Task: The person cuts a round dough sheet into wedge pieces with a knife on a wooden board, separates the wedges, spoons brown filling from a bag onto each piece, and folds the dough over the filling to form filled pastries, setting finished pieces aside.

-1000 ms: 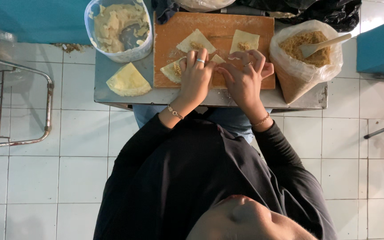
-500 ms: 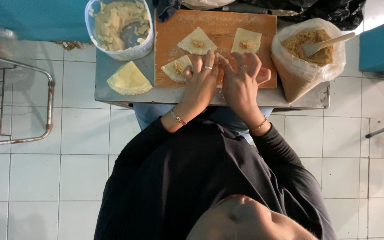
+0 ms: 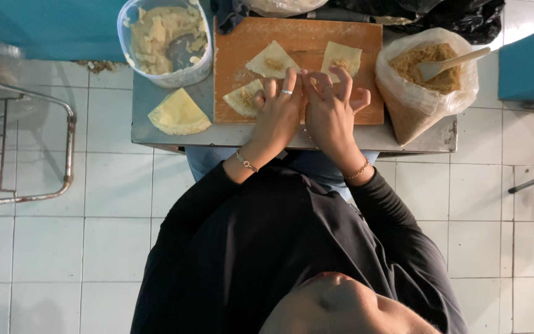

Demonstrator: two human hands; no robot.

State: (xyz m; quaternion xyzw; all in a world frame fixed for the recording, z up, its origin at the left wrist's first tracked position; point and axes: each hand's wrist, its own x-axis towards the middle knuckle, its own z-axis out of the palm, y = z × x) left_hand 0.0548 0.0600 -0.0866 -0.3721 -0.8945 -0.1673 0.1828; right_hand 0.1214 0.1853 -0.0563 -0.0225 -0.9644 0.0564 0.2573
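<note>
My left hand (image 3: 277, 116) and my right hand (image 3: 334, 110) lie side by side on a wooden cutting board (image 3: 316, 36). Their fingertips press together on a small dough wrapper (image 3: 309, 81), which they almost wholly cover. Three triangular wrappers with brown filling lie on the board: one beyond my left hand (image 3: 271, 60), one beyond my right hand (image 3: 341, 57), and one touching my left thumb side (image 3: 242, 99). A ring shows on my left hand, and a bracelet on each wrist.
A stack of pale yellow wrappers (image 3: 178, 113) lies on the metal table (image 3: 174, 139), left of the board. A plastic tub of dough scraps (image 3: 165, 37) stands behind it. A bag of brown filling (image 3: 415, 105) holding a wooden spoon (image 3: 452, 62) sits right. A metal rack (image 3: 26, 105) stands far left.
Both hands have slid a little farther onto the board, and their fingers have stretched out over the wrapper. The other wrappers have not moved.
</note>
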